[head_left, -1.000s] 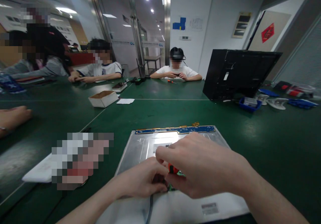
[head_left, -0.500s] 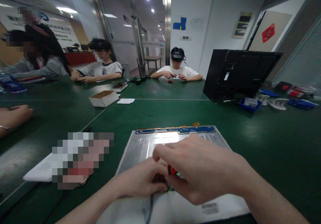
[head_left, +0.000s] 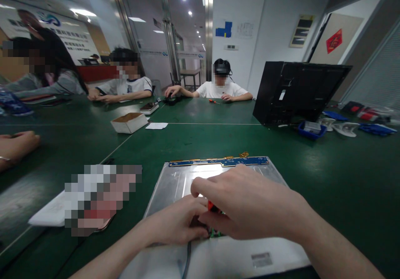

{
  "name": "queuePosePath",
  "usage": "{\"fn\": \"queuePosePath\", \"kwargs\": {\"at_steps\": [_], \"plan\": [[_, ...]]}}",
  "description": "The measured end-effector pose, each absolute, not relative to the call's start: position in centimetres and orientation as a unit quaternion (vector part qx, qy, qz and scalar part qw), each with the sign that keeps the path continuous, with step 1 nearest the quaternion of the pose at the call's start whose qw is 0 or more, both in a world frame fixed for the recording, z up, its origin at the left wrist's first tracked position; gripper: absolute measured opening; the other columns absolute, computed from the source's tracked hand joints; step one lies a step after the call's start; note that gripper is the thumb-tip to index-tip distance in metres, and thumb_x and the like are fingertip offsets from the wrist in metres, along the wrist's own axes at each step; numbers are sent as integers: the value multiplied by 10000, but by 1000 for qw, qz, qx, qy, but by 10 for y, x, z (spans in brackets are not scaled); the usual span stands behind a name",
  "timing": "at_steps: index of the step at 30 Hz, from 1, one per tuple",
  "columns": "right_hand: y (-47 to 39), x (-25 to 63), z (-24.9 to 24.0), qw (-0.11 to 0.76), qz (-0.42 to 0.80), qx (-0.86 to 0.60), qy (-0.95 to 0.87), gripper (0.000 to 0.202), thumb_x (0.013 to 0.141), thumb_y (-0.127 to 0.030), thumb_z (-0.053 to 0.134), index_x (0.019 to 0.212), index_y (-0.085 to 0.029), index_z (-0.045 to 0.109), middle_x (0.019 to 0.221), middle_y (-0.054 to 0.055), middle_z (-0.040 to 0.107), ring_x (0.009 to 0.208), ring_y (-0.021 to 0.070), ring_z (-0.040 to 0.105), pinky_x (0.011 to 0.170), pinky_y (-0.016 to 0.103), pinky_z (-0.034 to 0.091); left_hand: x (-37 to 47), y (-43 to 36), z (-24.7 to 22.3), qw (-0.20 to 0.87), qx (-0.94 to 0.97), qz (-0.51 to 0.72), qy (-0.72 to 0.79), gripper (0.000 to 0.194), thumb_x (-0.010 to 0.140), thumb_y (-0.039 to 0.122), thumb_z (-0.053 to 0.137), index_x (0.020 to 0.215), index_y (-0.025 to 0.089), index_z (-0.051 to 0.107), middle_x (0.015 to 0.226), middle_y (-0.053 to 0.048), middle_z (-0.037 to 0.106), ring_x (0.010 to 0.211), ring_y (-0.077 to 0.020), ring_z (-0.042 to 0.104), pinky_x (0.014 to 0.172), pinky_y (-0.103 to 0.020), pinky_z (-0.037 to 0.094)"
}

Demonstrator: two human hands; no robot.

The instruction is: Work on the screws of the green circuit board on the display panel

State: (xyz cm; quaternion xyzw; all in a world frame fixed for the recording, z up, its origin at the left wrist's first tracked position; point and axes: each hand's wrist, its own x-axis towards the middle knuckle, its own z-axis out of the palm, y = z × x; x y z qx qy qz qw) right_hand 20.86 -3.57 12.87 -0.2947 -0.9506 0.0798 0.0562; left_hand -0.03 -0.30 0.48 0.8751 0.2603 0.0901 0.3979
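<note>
A metal-backed display panel (head_left: 179,179) lies on the green table, a long blue circuit board (head_left: 250,161) along its far edge. My right hand (head_left: 250,202) is closed over the panel's near middle, round the red-and-black handle of a screwdriver (head_left: 212,206) whose tip is hidden. Beneath the fingers shows part of a green circuit board (head_left: 215,232). My left hand (head_left: 184,218) rests at that board's left side with its fingers bent together; what they grip is hidden. A grey cable (head_left: 187,260) runs from there toward me.
A black monitor (head_left: 293,91) stands at the back right beside a blue tray (head_left: 311,130). An open white box (head_left: 129,123) sits left of centre, and a blurred-out flat item (head_left: 103,200) lies near my left arm. Other people sit round the table; one hand (head_left: 20,143) rests at left.
My right hand has turned slightly over the screwdriver, its lower edge now higher. My left hand stays put. The person opposite has reached one arm out to a dark object on the table.
</note>
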Motion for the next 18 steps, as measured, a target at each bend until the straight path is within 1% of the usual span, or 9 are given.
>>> {"fn": "queuePosePath", "kwargs": {"at_steps": [3,5,8,11,14,18], "plan": [[-36,209,131,51,76,-298,-950,115,973,-279,612,1047,-197,580,883,18,749,645,146,608,524,284,254,0,-4,6,404,870,95,266,50,787,158,629,791,191,666,889,2,675,794,-177,614,691,-251,466],[-36,211,133,49,81,-302,-948,91,972,-266,615,1026,-200,583,886,14,753,664,150,625,531,285,255,0,-4,6,414,865,96,265,57,802,165,628,802,196,676,875,5,670,766,-173,607,666,-253,464],[-36,215,137,55,89,-315,-943,64,977,-249,624,1014,-204,597,866,1,749,680,150,631,542,290,258,0,-4,6,427,857,105,267,75,772,163,658,825,200,696,879,-1,677,750,-176,601,653,-258,480],[-35,218,139,65,89,-328,-938,113,970,-241,652,1073,-204,623,895,4,764,705,153,643,552,292,262,2,-3,7,437,856,100,255,109,740,141,689,834,192,711,900,-15,687,792,-189,621,684,-271,502],[-34,220,142,72,82,-337,-935,131,972,-253,667,1089,-204,637,903,5,772,696,147,631,553,288,255,3,-2,7,437,861,88,246,150,751,102,697,873,184,723,907,-18,690,809,-185,628,708,-276,503],[-34,223,144,80,79,-346,-931,135,986,-294,673,1080,-203,636,874,-4,755,671,135,593,560,275,263,1,-1,7,426,868,74,246,132,757,96,723,853,186,724,887,-10,672,765,-166,598,656,-256,463]]}}
